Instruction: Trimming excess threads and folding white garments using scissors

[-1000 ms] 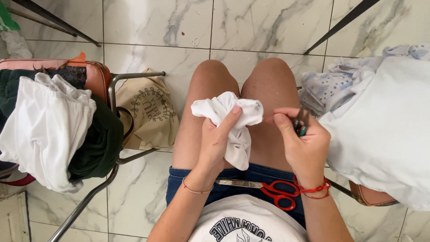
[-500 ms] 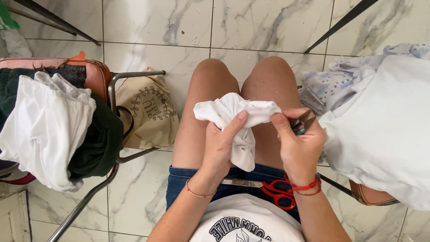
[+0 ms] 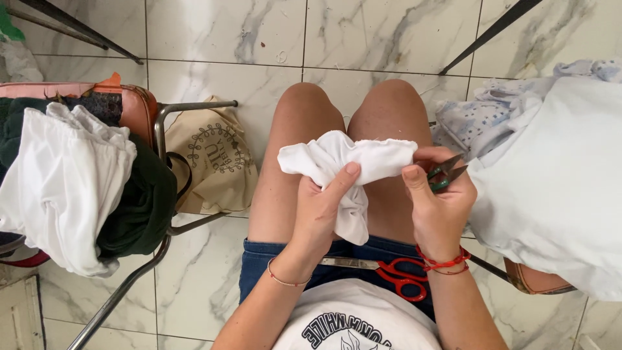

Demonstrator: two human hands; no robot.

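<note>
A small white fabric piece point(image 3: 350, 168) is stretched over my bare knees between both hands. My left hand point(image 3: 322, 209) grips its middle, thumb pressed on top. My right hand point(image 3: 435, 202) pinches the cloth's right edge with thumb and forefinger and also holds small green-handled thread snips point(image 3: 446, 175), blades pointing up and right, away from the cloth. Red-handled scissors point(image 3: 389, 272) lie across my lap on the denim shorts, behind my wrists.
A metal-framed chair point(image 3: 162, 129) on my left carries piled white and dark green garments point(image 3: 71, 181). A beige printed tote bag point(image 3: 210, 159) rests on the marble tile floor beside it. Stacked white and pale blue fabric point(image 3: 551, 175) fills the right side.
The cloth has been pulled out flatter and wider between my hands. My right hand shifted from beside the cloth to pinching its right edge, snips still in it.
</note>
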